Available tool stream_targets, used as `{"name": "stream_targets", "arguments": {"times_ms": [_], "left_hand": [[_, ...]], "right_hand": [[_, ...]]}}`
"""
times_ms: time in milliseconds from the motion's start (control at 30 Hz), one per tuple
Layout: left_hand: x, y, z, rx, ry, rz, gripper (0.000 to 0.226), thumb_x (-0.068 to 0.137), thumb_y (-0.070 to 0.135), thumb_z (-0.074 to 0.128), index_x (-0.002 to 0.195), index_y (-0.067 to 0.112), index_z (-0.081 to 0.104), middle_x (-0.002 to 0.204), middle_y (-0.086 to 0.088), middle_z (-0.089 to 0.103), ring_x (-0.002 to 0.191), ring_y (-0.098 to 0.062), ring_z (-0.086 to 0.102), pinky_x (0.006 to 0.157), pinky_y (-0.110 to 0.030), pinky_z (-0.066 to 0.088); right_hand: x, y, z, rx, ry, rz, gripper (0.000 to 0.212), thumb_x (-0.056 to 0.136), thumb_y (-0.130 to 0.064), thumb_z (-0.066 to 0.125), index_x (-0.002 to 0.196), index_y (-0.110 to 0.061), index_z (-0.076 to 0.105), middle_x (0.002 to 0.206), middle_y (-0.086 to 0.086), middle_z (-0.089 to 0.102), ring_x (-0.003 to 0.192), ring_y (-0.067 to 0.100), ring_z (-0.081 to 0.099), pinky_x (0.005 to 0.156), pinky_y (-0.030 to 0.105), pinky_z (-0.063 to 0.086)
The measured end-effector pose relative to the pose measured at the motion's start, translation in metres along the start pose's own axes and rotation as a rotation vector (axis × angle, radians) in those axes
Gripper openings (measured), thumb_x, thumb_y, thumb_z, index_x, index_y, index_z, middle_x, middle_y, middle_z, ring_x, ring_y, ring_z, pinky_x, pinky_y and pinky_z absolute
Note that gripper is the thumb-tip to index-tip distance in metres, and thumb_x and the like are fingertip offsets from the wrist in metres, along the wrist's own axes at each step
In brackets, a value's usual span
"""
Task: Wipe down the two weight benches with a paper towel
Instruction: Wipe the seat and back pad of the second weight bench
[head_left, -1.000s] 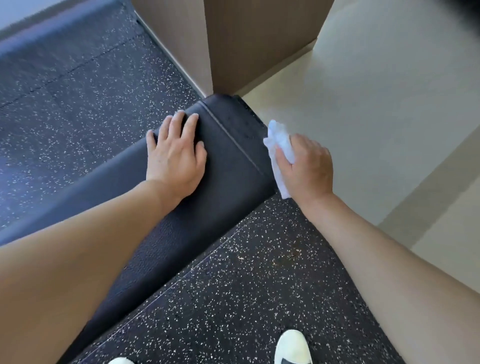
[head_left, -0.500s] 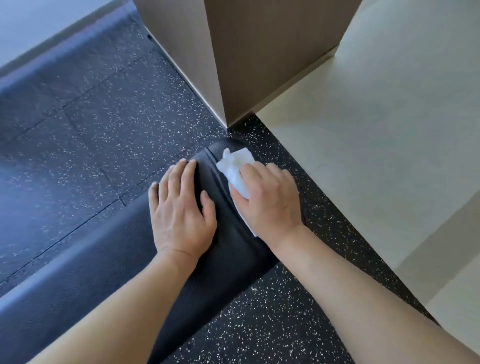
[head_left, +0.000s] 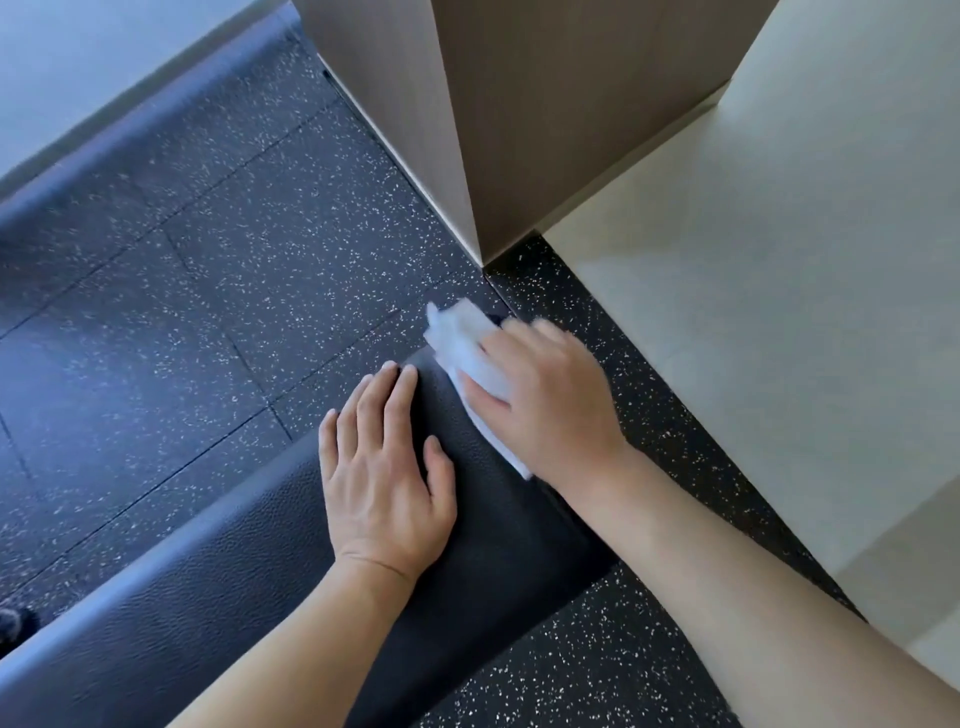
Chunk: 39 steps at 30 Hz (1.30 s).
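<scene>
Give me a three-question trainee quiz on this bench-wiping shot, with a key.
1. True or false: the left hand lies flat on the black bench pad.
2. Which hand grips the white paper towel?
3. The bench end points toward: A) the wood-panelled column; B) a window; C) a dumbbell rack.

Key: 1 true; 2 the right hand; 3 A.

The far end of the counter (head_left: 498, 545) is taken up by the left hand (head_left: 384, 483), lying flat, and the right hand (head_left: 540, 405), pressing the paper towel (head_left: 462, 338). Just beyond, a wooden column (head_left: 519, 130) stands on the floor. Speckled rubber floor (head_left: 208, 291) lies open to the left, and the counter's near length lies bare.
</scene>
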<state>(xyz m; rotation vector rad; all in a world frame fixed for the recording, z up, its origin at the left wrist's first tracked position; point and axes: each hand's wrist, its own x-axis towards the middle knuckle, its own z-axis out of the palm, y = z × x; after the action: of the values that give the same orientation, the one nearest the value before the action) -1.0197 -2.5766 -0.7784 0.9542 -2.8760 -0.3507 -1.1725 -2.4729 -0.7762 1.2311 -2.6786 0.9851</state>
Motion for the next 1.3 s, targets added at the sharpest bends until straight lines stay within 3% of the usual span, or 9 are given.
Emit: {"name": "stream_targets", "arguments": {"times_ms": [100,400,633,800,900,1033,1133,1233,1300], "left_hand": [[0.0,0.0,0.002,0.002,0.005,0.002,0.067,0.092,0.037,0.045,0.156,0.018,0.042,0.162,-0.002,0.042,0.148,-0.029,0.039,0.122,-0.055,0.027],[0.0,-0.001,0.003,-0.031,0.002,0.0,0.068,0.092,0.037,0.045,0.157,0.019,0.041,0.163,-0.002,0.04,0.152,-0.028,0.036,0.126,-0.052,0.022],[0.003,-0.002,-0.003,-0.017,-0.077,-0.007,0.07,0.091,0.038,0.046,0.158,0.017,0.04,0.166,-0.004,0.037,0.154,-0.028,0.033,0.127,-0.053,0.021],[0.001,-0.002,0.001,-0.006,-0.094,0.003,0.071,0.09,0.036,0.047,0.158,0.016,0.04,0.166,-0.005,0.036,0.153,-0.029,0.034,0.125,-0.056,0.023],[0.001,-0.004,0.001,0.003,-0.091,0.011,0.073,0.089,0.035,0.047,0.159,0.015,0.039,0.168,-0.005,0.034,0.154,-0.03,0.033,0.125,-0.057,0.022],[0.001,-0.002,0.002,0.016,-0.106,0.02,0.075,0.088,0.035,0.047,0.16,0.015,0.036,0.168,-0.004,0.032,0.155,-0.029,0.032,0.126,-0.057,0.02],[0.001,-0.004,0.004,0.025,-0.096,0.026,0.075,0.088,0.035,0.046,0.159,0.015,0.034,0.168,-0.004,0.032,0.154,-0.031,0.032,0.125,-0.057,0.021],[0.002,-0.002,0.004,0.036,-0.094,0.021,0.075,0.088,0.035,0.045,0.159,0.014,0.035,0.166,-0.006,0.035,0.152,-0.031,0.033,0.124,-0.058,0.023],[0.001,0.0,0.004,0.041,-0.089,0.024,0.074,0.088,0.035,0.044,0.158,0.013,0.036,0.165,-0.007,0.036,0.151,-0.032,0.034,0.124,-0.058,0.022]], "right_hand": [[-0.059,0.02,-0.03,0.027,-0.034,-0.002,0.026,0.1,-0.032,0.066,0.084,-0.019,0.05,0.081,-0.011,0.029,0.072,0.018,0.031,0.062,0.035,0.036],[0.033,0.004,-0.007,0.083,-0.183,0.184,0.025,0.099,-0.043,0.059,0.09,-0.021,0.051,0.082,-0.013,0.043,0.073,0.017,0.042,0.062,0.032,0.027],[0.12,-0.01,0.047,-0.122,-0.686,0.111,0.039,0.09,-0.054,0.053,0.068,-0.021,0.054,0.072,-0.006,0.06,0.075,0.025,0.061,0.059,0.033,0.035],[0.097,0.034,0.014,0.327,-0.588,0.555,0.04,0.082,-0.064,0.063,0.069,-0.027,0.065,0.062,-0.014,0.064,0.057,0.006,0.057,0.048,0.021,0.04],[0.062,0.049,0.0,0.498,-0.473,0.724,0.023,0.09,-0.057,0.061,0.093,-0.039,0.074,0.083,-0.016,0.074,0.08,0.006,0.069,0.071,0.027,0.056],[0.056,0.041,0.005,0.469,-0.353,0.703,0.035,0.084,-0.065,0.054,0.078,-0.032,0.065,0.071,-0.015,0.066,0.064,0.003,0.059,0.06,0.032,0.045],[0.082,0.037,0.017,0.417,-0.489,0.655,0.049,0.079,-0.068,0.052,0.079,-0.021,0.067,0.075,-0.006,0.069,0.073,0.014,0.066,0.066,0.036,0.051],[0.096,0.041,0.031,0.386,-0.628,0.606,0.04,0.089,-0.058,0.061,0.078,-0.02,0.065,0.075,-0.003,0.068,0.076,0.019,0.065,0.065,0.031,0.049],[0.082,0.047,0.024,0.6,-0.526,0.701,0.034,0.088,-0.055,0.068,0.083,-0.022,0.069,0.078,-0.006,0.07,0.074,0.01,0.064,0.063,0.026,0.048]]}}
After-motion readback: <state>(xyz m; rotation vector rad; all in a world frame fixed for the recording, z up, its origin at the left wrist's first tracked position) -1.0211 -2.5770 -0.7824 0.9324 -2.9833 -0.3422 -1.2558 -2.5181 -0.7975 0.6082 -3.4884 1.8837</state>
